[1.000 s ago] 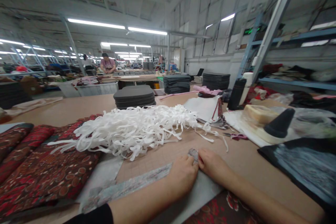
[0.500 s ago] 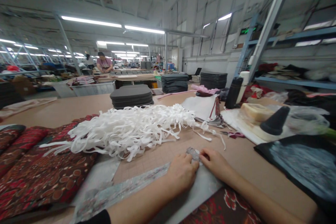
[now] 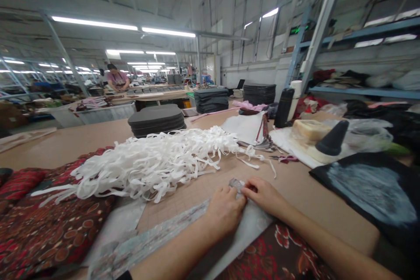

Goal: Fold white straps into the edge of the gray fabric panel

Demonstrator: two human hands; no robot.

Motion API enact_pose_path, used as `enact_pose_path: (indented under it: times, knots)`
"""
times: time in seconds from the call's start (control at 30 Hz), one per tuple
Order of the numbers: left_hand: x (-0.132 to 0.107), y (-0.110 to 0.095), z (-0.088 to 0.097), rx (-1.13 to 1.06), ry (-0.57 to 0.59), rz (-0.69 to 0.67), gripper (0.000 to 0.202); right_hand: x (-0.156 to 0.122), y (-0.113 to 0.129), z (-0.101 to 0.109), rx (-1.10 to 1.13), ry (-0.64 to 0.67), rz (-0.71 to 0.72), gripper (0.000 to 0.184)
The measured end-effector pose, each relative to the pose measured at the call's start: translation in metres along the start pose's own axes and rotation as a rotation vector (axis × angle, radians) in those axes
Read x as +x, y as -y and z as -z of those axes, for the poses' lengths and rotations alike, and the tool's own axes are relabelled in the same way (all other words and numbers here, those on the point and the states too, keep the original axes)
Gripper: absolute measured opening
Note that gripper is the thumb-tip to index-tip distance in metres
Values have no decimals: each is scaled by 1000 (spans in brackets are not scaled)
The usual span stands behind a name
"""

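A long grey patterned strip (image 3: 157,234) lies diagonally on the tan table (image 3: 82,140) in front of me. My left hand (image 3: 225,211) rests on it near its far end, fingers curled down over the strip. My right hand (image 3: 264,194) is beside it, fingertips pinching the strip's far tip (image 3: 235,182). Under both forearms lies a pale grey sheet (image 3: 249,227) over red-flowered dark fabric (image 3: 278,258).
A heap of white ribbon strips (image 3: 157,162) lies just beyond my hands. Red patterned fabric (image 3: 49,236) covers the left. Stacks of dark pads (image 3: 156,119), a black cone (image 3: 331,138), a black cloth (image 3: 370,188) and shelving (image 3: 361,92) stand right. A person (image 3: 115,78) works far back.
My hands have stayed together at the strip's end; the right fingers have closed in on the tip. The view has shifted slightly right and down.
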State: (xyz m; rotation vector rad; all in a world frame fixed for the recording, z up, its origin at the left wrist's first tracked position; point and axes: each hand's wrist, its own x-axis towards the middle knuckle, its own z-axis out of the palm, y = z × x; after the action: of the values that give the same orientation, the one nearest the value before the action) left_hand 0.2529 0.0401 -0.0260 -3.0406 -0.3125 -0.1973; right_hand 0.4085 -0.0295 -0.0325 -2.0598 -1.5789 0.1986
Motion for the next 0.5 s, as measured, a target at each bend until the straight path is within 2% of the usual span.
enact_pose_path:
  times: [0.23, 0.5]
  knots:
    - [1, 0, 3, 4, -3, -16, 25, 12, 6, 2, -54, 73, -28, 10]
    - [-3, 0, 3, -9, -13, 14, 26, 13, -3, 5, -42, 126, -4, 10]
